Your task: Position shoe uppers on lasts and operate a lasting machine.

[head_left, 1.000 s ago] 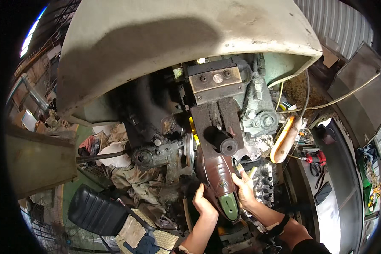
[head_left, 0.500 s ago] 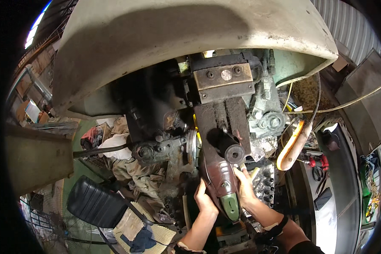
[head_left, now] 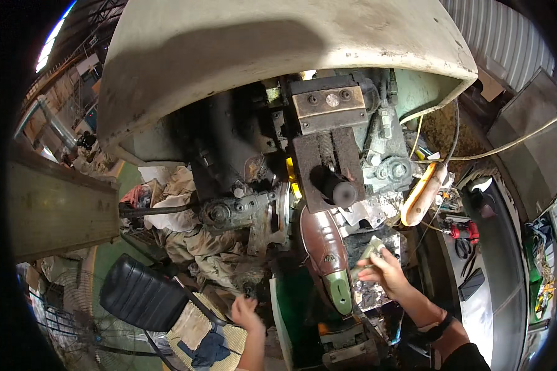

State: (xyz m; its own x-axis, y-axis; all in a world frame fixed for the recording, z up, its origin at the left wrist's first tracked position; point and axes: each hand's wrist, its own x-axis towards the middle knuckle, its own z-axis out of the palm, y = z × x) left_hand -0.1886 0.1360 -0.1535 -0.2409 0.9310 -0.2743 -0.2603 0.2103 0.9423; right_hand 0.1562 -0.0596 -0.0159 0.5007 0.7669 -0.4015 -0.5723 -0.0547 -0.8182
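head view: nearest the person, a dark band (head_left: 438, 328) circles the right wrist. the right hand (head_left: 385, 272) is half spread just to the right of the shoe, fingers bent at a short pale-green bar (head_left: 373, 246); from where i stand i can't tell whether they grip it. the left hand (head_left: 246, 312) is blurred and curled narrow, out to the left and apart from the shoe, and i can't tell if anything sits in it. between the hands is the glossy dark-brown leather shoe (head_left: 323, 244), a smooth green last (head_left: 339, 292) showing at its heel end, which points toward the person; the toe end is near a round black cylinder (head_left: 343, 193) on the machine. off to the left stands a ribbed black padded chair back (head_left: 142, 300), with a dark-blue cloth (head_left: 203, 351) on the beige woven seat pad (head_left: 234, 339). farther up sits a brass-toned rectangular block (head_left: 328, 112) with two dark screws. a big curved cream-coloured hood (head_left: 384, 37) looms over it, and beyond is a pale corrugated wall (head_left: 492, 37).
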